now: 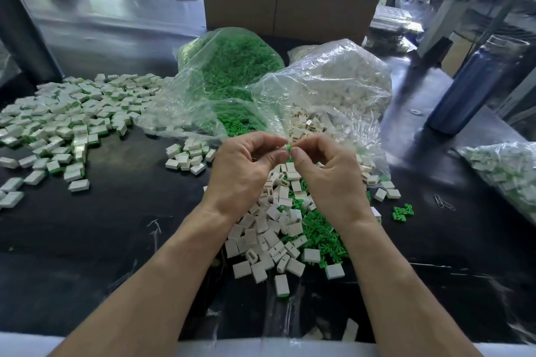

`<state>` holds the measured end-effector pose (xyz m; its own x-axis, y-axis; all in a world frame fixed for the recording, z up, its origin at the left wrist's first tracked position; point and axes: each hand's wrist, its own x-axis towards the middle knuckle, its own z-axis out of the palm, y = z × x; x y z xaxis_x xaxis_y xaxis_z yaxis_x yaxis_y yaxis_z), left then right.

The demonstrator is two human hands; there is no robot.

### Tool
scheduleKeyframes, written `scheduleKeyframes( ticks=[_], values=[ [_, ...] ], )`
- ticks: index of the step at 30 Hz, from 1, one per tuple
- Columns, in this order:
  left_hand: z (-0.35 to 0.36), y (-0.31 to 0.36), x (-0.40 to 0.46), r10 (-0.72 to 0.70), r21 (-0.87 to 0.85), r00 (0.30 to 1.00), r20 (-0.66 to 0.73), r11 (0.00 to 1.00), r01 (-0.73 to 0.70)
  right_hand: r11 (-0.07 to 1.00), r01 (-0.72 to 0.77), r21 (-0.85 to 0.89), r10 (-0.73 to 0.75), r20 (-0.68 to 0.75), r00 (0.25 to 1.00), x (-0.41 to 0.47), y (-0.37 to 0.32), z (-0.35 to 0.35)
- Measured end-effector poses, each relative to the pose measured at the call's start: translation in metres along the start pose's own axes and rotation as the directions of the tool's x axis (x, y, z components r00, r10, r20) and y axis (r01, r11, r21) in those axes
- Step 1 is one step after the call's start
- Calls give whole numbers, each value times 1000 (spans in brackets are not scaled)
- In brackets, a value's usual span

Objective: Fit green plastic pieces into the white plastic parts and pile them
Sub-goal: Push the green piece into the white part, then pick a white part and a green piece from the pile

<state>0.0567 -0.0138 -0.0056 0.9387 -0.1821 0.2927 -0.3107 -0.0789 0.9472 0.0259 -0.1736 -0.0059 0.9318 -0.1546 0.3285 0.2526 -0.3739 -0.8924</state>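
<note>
My left hand [246, 166] and my right hand [327, 171] meet above the table's middle, fingertips together. Between them a small green plastic piece [288, 148] shows, pinched by both hands; whether a white part is also held is hidden by the fingers. Below the hands lies a heap of loose white plastic parts [269, 238] mixed with loose green pieces [322, 238]. A wide pile of assembled white-and-green parts [66, 122] spreads over the left of the black table [87, 240].
Two open clear bags lie behind the hands: one of green pieces [232, 66], one of white parts [333, 78]. A third bag [504, 174] lies at the right edge. A blue bottle [475, 87] stands at the right. A cardboard box [290, 3] stands behind.
</note>
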Motion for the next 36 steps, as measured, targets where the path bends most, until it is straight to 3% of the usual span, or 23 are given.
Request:
scheduleKeyframes(
  ticks=[7, 13, 21, 26, 29, 32, 36],
  values=[
    [-14, -5, 3, -77, 160, 997, -32, 984, 81, 993, -108, 44, 112, -82, 990, 3, 4, -7],
    [-40, -16, 11, -156, 388, 961, -230, 890, 237, 968, -174, -181, 173, -24, 985, 1, 11, -8],
    [-67, -17, 20, -113, 626, 905, -411, 686, 370, 935, -226, -275, 217, -63, 974, 2, 8, -17],
    [-72, -18, 21, -36, 781, 900, -434, 483, 396, 910, -246, -333, 232, -81, 969, 4, 9, -21],
    [-67, -17, 19, -31, 748, 906, -421, 554, 367, 894, -249, -372, 237, -79, 968, 4, 9, -21],
    [-56, -13, 16, -152, 651, 925, -350, 671, 356, 871, -246, -425, 242, -64, 968, 3, 6, -22],
    [-42, -11, 11, -240, 669, 948, -209, 672, 318, 743, -226, -630, 294, 3, 956, 5, 4, -24]
  ],
)
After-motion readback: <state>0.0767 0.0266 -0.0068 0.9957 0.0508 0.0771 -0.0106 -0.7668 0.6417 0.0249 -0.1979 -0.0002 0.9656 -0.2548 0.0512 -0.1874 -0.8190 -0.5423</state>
